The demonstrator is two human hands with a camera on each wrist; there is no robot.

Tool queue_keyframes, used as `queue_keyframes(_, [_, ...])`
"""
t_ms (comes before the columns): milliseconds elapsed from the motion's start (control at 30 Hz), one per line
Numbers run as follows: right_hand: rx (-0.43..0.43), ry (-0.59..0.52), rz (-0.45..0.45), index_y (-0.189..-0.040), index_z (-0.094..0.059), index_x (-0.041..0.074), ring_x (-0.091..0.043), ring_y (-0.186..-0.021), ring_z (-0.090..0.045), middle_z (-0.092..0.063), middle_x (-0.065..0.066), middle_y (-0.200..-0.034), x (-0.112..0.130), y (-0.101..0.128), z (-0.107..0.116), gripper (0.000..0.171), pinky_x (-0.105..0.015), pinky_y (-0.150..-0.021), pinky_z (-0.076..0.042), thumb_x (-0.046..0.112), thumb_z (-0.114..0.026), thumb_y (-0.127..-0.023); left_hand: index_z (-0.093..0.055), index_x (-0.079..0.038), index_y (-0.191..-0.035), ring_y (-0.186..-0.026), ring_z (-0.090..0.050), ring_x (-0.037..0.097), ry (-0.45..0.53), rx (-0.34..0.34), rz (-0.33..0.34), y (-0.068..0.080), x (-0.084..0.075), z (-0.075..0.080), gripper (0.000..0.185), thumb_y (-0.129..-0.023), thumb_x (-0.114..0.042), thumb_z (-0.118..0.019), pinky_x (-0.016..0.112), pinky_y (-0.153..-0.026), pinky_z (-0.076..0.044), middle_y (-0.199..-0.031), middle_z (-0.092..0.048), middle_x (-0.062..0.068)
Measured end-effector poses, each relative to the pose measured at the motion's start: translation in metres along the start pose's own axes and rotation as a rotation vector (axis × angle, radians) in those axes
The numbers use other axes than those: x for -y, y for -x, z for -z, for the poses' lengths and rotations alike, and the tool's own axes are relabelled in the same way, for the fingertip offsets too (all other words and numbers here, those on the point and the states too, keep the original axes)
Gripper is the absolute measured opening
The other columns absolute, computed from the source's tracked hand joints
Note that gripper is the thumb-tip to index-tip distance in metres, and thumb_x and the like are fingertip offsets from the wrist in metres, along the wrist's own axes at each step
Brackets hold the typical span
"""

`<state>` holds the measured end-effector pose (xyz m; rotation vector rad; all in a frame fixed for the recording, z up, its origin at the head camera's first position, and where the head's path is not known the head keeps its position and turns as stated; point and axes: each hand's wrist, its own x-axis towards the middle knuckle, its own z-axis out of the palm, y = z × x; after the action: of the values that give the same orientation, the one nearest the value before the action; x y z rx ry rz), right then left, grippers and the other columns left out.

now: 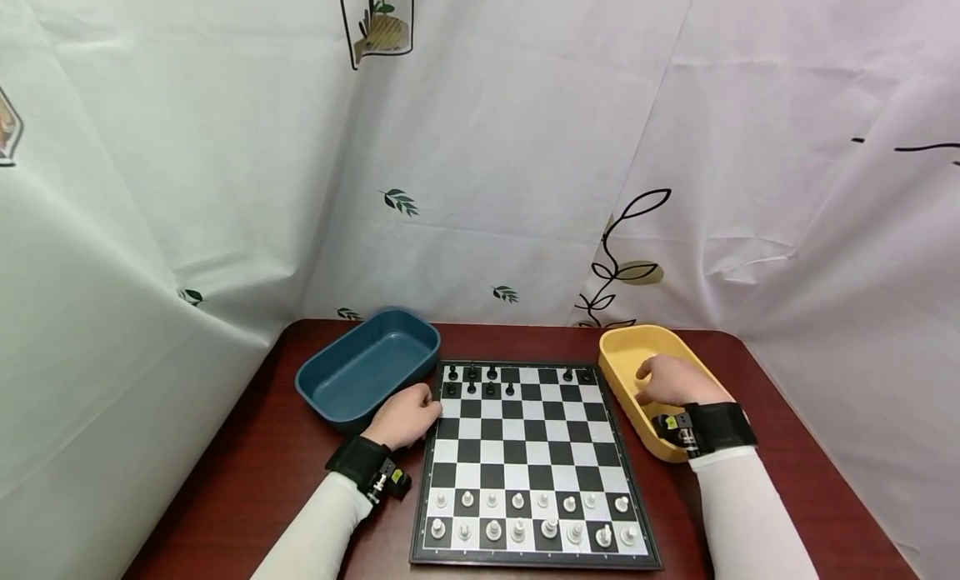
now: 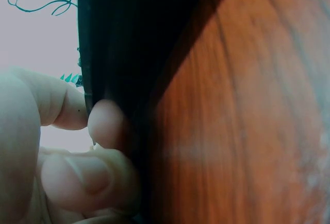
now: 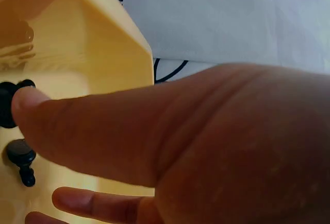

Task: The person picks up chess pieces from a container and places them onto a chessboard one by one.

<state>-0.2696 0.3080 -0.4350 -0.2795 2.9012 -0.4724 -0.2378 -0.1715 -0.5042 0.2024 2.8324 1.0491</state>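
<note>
Black pieces point(image 3: 18, 159): a few lie loose in the yellow tray point(image 1: 626, 347), on the desk point(image 1: 255, 472) just right of the board point(image 1: 532, 463); the wrist view shows one under the thumb tip and another just below it.

Right hand point(image 1: 675, 382): inside the tray, fingers point(image 3: 77, 131) bent toward the pieces; thumb touches one, but whether it is pinched I cannot tell.

Left hand point(image 1: 405, 415): rests at the board's left edge, fingers point(image 2: 105, 123) curled against the rim, holding nothing that shows.

Board: white pieces point(image 1: 525, 517) fill the two near rows; some black pieces point(image 1: 480, 380) stand on the two far rows, with squares open toward the right.

Blue tray point(image 1: 367, 367): left of the board, behind the left hand; nothing seen in it.

Backdrop: white printed curtain point(image 1: 480, 147) round the desk.

Risks, as judged: the pieces are small and smooth, so a shallow pinch may drop one into the tray or onto the board; a wrist carried low over the board could topple standing pieces; the left hand pressing the rim may shift the board.
</note>
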Motion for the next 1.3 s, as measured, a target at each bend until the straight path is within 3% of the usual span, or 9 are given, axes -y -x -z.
queue_keyframes(300, [0.064,-0.103,-0.034,-0.120,-0.076,-0.007,-0.022,-0.062,-0.065,-0.065,-0.005,-0.075,-0.0013,-0.0006,-0.0032,0.032,-0.036,-0.065,-0.054,0.011,-0.075,-0.094,-0.057,-0.016,-0.082,-0.045,-0.056,0.021,-0.005,0.002,0.022,-0.0016,0.0013,-0.0005,0.025,-0.103,-0.030,-0.058,0.036,-0.047,-0.042,-0.060,-0.063,0.001])
queue_keyframes(733, [0.037,-0.128,-0.051,-0.116,-0.076,-0.005,-0.023,-0.066,-0.064,-0.066,-0.005,-0.079,-0.0085,0.0008,-0.0019,0.033,-0.037,-0.064,-0.053,0.014,-0.085,-0.089,-0.057,-0.015,-0.083,-0.046,-0.055,0.021,-0.003,-0.010,0.004,0.0006,-0.0009,0.0011,0.024,-0.103,-0.028,-0.058,0.036,-0.048,-0.041,-0.060,-0.062,0.002])
queue_keyframes(1000, [0.037,-0.127,-0.011,-0.101,-0.077,0.002,-0.020,-0.061,-0.062,-0.064,-0.002,-0.074,-0.0097,-0.0013,-0.0068,0.016,-0.034,-0.060,-0.051,0.007,-0.079,-0.086,-0.057,-0.016,-0.083,-0.045,-0.055,0.020,-0.005,-0.008,0.015,0.0009,-0.0012,0.0006,0.024,-0.103,-0.029,-0.058,0.035,-0.047,-0.041,-0.060,-0.063,0.001])
queue_keyframes(1100, [0.039,-0.101,0.003,-0.101,-0.078,0.003,-0.019,-0.062,-0.061,-0.066,-0.003,-0.072,-0.0091,-0.0023,-0.0074,0.016,-0.035,-0.062,-0.051,0.005,-0.077,-0.085,-0.057,-0.014,-0.083,-0.045,-0.054,0.021,-0.002,-0.005,0.006,0.0025,-0.0029,0.0009,0.024,-0.103,-0.028,-0.058,0.036,-0.047,-0.041,-0.060,-0.062,0.001])
queue_keyframes(1300, [0.022,-0.010,0.084,-0.093,-0.080,0.010,-0.017,-0.075,-0.060,-0.073,-0.001,-0.086,-0.0072,-0.0053,-0.0079,0.015,-0.037,-0.070,-0.050,0.003,-0.072,-0.082,-0.057,-0.015,-0.083,-0.045,-0.054,0.020,-0.001,-0.004,0.004,0.0025,-0.0030,0.0005,0.024,-0.103,-0.027,-0.058,0.035,-0.047,-0.041,-0.060,-0.062,0.001])
